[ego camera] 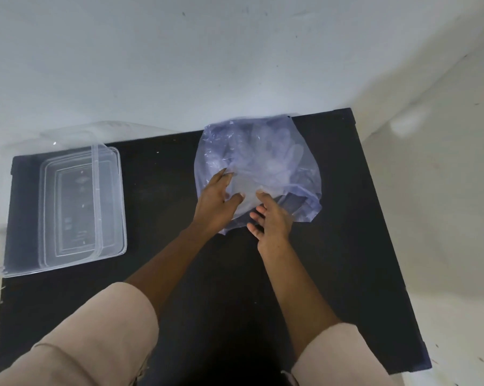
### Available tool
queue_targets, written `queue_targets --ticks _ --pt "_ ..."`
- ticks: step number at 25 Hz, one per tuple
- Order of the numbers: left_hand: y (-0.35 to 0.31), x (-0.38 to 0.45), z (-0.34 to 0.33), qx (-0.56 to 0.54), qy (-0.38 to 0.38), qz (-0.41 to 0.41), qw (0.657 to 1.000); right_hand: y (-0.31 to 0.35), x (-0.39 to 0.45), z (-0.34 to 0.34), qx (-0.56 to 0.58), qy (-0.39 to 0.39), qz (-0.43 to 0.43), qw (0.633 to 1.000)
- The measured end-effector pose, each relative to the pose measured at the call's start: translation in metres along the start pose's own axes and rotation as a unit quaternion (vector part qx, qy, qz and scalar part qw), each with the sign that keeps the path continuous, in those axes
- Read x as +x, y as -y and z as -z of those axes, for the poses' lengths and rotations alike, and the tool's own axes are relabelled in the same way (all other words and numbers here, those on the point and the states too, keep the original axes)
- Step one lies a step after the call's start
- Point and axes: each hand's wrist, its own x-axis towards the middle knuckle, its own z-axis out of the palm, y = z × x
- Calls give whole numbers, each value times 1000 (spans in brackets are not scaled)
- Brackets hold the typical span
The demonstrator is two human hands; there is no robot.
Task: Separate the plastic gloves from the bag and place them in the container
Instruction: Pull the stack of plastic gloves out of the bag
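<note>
A translucent bluish plastic bag (pixel 263 151) lies on the black table (pixel 179 274) at the back right, with pale clear plastic gloves (pixel 277 160) showing through it. My left hand (pixel 215 201) rests on the bag's near left part, fingers spread and pressing the film. My right hand (pixel 271 221) is at the bag's near edge, fingers apart and touching the plastic. A clear rectangular container (pixel 68 263) stands at the table's left, with nothing in it.
A clear lid (pixel 97 190) leans over the container's right side. A white wall runs behind the table; pale floor lies to the right. Beige sleeves cover both upper arms.
</note>
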Motion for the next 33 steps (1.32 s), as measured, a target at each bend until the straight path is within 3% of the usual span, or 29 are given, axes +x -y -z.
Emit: queue_targets --ticks 5,14,18,22,27,33 --pt "10 -5 5 20 10 -8 1000 7 -3 -18 3 -24 3 1000" --pt "11 -17 10 7 9 0 1000 -4 -24 -30 88 57 -27 994" --pt "8 -20 18 -11 3 6 1000 -9 -14 -36 110 -25 5 994" --pt "9 -11 27 -14 -2 18 1000 -9 -1 -37 15 -84 61 994" --pt "22 3 37 38 15 10 999 -8 -17 3 41 7 22 999" --pt "46 -10 28 85 34 -23 995 -64 -69 79 44 27 5 999"
